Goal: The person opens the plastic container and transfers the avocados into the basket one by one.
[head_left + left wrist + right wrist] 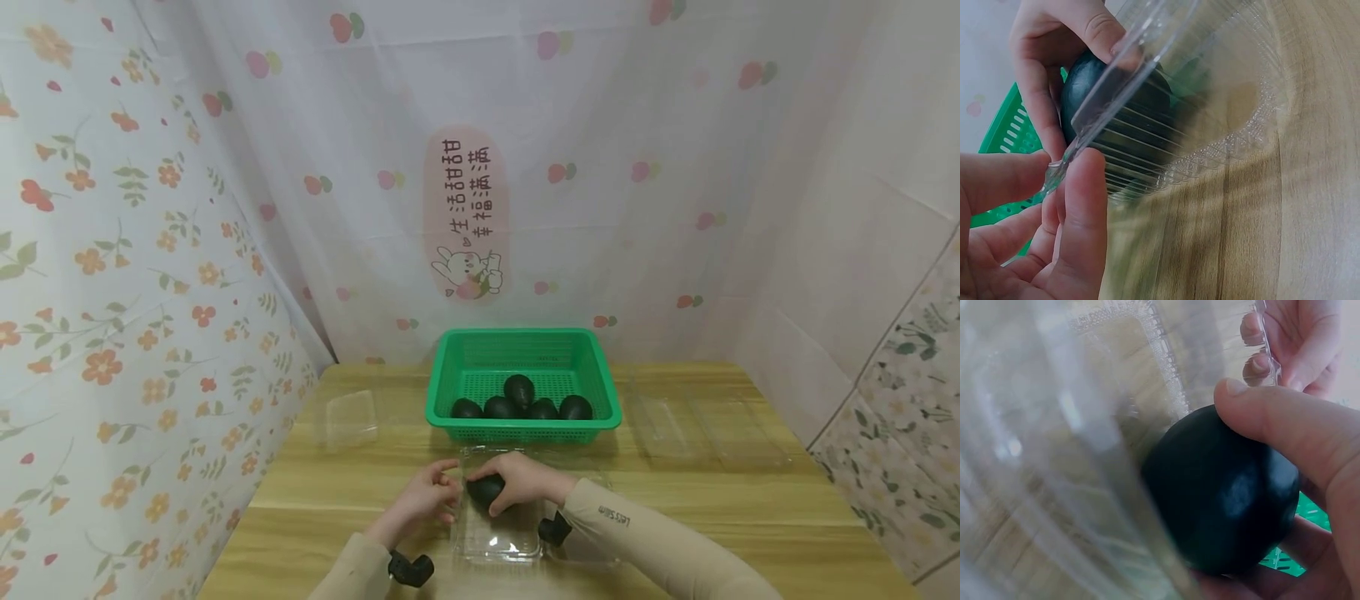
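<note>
A dark avocado [487, 493] is gripped in my right hand [519, 483], with the thumb on one side and the fingers on the other. It sits at the far left part of a clear plastic clamshell box [498, 546] on the table. My left hand [426, 498] is at the box's left side. In the left wrist view, its thumb and finger pinch the rim of the box, and the avocado [1116, 94] shows partly through the ribbed clear wall. From the right wrist view, the avocado [1222, 494] lies against the right thumb, its lower end near the box.
Behind the box stands a green plastic basket [525, 429] with several dark avocados [519, 390] in it. Clear plastic boxes lie at the left [351, 418] and at the right [701, 429] of the wooden table [315, 517]. Printed curtains [615, 250] hang behind and beside it.
</note>
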A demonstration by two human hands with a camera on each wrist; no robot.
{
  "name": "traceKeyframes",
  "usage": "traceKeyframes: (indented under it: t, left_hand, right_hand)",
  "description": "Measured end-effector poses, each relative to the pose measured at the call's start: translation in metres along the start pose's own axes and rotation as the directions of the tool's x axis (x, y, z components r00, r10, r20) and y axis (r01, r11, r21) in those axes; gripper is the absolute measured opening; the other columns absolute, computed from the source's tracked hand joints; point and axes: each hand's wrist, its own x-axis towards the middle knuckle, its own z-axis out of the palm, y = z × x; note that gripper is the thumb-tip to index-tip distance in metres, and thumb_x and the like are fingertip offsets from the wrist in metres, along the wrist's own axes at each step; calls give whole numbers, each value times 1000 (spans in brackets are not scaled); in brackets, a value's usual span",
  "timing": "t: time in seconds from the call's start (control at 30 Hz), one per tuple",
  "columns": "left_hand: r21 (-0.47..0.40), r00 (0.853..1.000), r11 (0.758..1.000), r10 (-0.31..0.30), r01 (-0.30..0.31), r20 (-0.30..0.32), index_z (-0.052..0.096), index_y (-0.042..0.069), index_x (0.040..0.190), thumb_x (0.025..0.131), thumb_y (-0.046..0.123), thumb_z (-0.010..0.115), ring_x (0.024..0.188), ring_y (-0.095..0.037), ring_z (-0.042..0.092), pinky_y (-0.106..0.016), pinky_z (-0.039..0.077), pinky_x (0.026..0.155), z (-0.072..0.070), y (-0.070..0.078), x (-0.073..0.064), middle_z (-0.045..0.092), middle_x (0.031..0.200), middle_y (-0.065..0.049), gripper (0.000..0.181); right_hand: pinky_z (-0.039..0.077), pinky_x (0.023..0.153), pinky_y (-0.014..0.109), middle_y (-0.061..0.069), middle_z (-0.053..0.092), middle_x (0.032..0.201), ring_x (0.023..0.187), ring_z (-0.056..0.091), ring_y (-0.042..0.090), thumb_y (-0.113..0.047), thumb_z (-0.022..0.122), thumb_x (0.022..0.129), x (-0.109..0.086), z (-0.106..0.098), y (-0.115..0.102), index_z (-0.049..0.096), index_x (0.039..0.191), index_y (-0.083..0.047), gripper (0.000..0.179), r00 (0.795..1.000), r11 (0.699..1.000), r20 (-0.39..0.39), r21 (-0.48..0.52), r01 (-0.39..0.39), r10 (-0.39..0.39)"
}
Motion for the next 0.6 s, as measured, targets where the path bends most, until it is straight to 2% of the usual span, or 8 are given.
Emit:
traceKeyframes:
  t: [0.2, 0.43, 0.6]
  left_hand:
    - [5, 1000, 1000, 3, -3, 2, 35, -11, 141, 91, 0, 59, 71, -15, 57, -27, 55, 54, -2, 2, 1, 53, 88, -5, 57]
    - [4, 1000, 1000, 14, -14, 13, 35, -11, 141, 92, 1, 58, 71, -15, 56, -27, 55, 55, -1, 1, 1, 53, 88, -5, 55]
    - [-2, 1000, 1000, 8, -8, 12, 35, -11, 141, 92, 1, 58, 71, -15, 57, -27, 55, 55, -1, -1, 0, 54, 88, -6, 55]
  right_hand:
    - [47, 84, 20, -5, 66, 118, 104, 56, 4, -16, 87, 67, 0, -3, 0, 68, 124, -13, 60, 1000, 1000, 0, -3, -7, 7]
    - [46, 74, 19, -3, 66, 117, 94, 56, 3, -17, 86, 68, -2, -6, -3, 68, 124, -14, 58, 1000, 1000, -17, 15, 8, -7]
    - [46, 73, 19, -3, 66, 118, 93, 55, 4, -17, 86, 70, -4, -9, -5, 67, 125, -14, 58, 1000, 1000, -13, 31, -1, 2]
